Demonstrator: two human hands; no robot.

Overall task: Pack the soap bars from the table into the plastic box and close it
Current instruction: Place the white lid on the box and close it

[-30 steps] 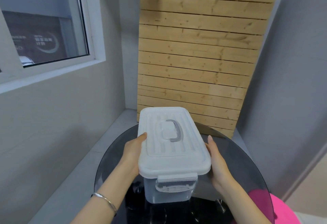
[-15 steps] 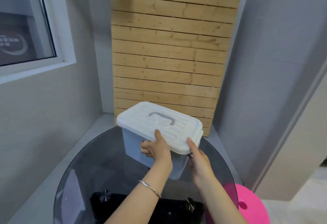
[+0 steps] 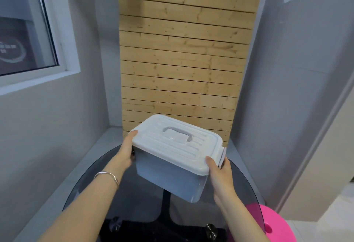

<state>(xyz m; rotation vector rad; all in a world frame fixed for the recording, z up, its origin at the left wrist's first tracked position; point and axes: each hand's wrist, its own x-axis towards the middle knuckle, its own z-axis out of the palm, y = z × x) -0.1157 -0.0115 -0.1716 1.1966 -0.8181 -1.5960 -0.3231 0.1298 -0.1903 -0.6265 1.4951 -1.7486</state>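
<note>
Both hands grasp the plastic box (image 3: 168, 174) at its 2 short ends.
- Left hand (image 3: 125, 151): the thumb is on the rim of the lid (image 3: 178, 146). The fingers are hidden behind the end wall.
- Right hand (image 3: 220, 173): the thumb is on the near lid corner. The fingers are wrapped behind the end that carries the latch (image 3: 222, 155).

The box appears tilted, with its right end nearer the person, over the round glass table (image 3: 86, 194). Whether its base touches the glass cannot be told. The lid is seated and the handle (image 3: 178, 131) lies flat on it. No soap bars are visible on the table or through the bluish walls, so the contents cannot be confirmed.

Risks:
1. Slip. Each hand bears on smooth plastic at a rim. With the box tilted, a loose hold would likely drop it onto the glass.
2. Lid release. The right fingers sit at the latch, and a pull there could unclip it. The left end's latch is hidden.
3. Load shift. If bars are inside, the tilt would probably slide them toward the lower end.

Change from 0.5 s ago: both hands were together at 1 near corner. They now sit at opposite ends, and the box has turned so that a long side faces the person.
</note>
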